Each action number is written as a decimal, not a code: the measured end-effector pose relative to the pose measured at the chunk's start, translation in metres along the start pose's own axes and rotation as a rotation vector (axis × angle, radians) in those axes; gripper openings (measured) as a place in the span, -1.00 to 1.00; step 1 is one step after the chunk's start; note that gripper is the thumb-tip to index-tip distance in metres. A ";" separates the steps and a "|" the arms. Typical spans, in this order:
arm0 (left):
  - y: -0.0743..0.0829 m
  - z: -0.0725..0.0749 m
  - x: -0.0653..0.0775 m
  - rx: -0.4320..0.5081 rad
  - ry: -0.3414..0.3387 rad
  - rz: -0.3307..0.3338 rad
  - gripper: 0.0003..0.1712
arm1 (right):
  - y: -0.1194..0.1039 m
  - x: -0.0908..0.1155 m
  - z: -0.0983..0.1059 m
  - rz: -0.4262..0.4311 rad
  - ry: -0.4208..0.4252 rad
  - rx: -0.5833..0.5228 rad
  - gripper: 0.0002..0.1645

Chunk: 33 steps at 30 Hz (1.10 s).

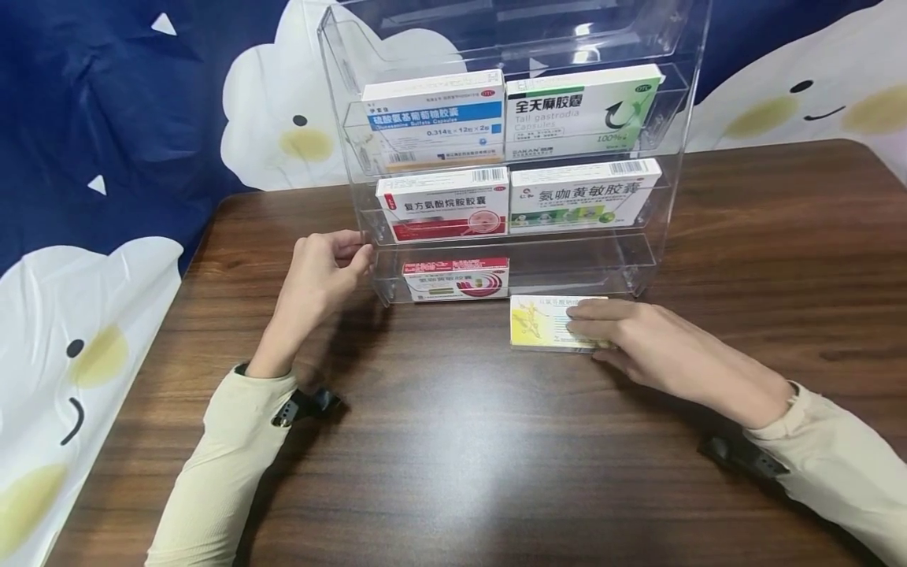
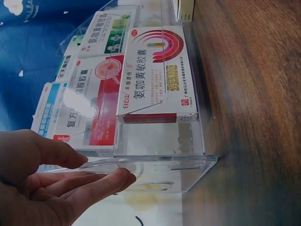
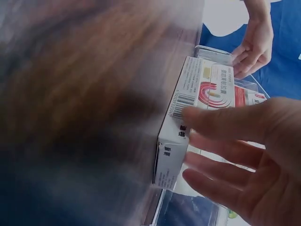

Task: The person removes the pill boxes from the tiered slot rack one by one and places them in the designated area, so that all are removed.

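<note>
At the left side of a clear acrylic display rack [image 1: 581, 268], my left hand [image 1: 315, 272] pinches the rack's side panel between thumb and fingers. The left wrist view shows that panel edge passing between thumb [image 2: 66, 153] and fingertips. My right hand [image 1: 655, 346] holds a yellow-and-white medicine box [image 1: 534, 323] by its right end, low in front of the bottom shelf. In the right wrist view the thumb lies by the barcode on the box's side [image 3: 171, 162]. Left of it, a red-and-white capsule box [image 1: 457, 279] stands on the bottom shelf.
The middle shelf holds a red-and-white box [image 1: 442, 206] and a white box with green [image 1: 584, 193]. Above them stand a blue-and-white box [image 1: 435, 122] and a green-and-white box [image 1: 581, 114]. A cloud-patterned cloth [image 1: 177, 71] hangs behind the wooden table [image 1: 425, 472].
</note>
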<state>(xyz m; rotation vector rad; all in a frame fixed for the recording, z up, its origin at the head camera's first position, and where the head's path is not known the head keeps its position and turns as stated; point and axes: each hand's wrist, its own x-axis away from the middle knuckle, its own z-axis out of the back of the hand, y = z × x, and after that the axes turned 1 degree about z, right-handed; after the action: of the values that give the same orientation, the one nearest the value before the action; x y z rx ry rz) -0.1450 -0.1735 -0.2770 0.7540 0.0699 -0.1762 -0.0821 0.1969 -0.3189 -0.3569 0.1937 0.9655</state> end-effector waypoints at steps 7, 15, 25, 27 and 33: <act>0.001 0.002 0.000 -0.004 0.002 -0.007 -0.72 | 0.003 -0.001 0.000 -0.002 -0.017 0.000 -0.42; 0.002 0.002 0.001 -0.020 0.004 -0.002 -0.72 | 0.005 -0.002 0.000 -0.012 -0.020 -0.015 -0.44; 0.001 0.001 -0.001 -0.028 0.011 -0.022 -0.73 | 0.004 -0.018 0.007 -0.061 0.087 -0.079 -0.53; 0.001 0.001 -0.001 -0.029 0.012 -0.022 -0.73 | 0.003 -0.027 0.010 -0.131 0.132 -0.110 -0.57; 0.000 0.000 -0.001 -0.023 0.004 -0.006 -0.73 | 0.007 -0.055 0.002 -0.357 0.211 -0.196 -0.64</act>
<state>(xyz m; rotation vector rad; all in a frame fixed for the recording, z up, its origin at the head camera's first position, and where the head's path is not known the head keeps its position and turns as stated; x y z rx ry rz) -0.1456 -0.1732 -0.2773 0.7310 0.0775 -0.1798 -0.1188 0.1591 -0.3014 -0.6520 0.2192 0.5943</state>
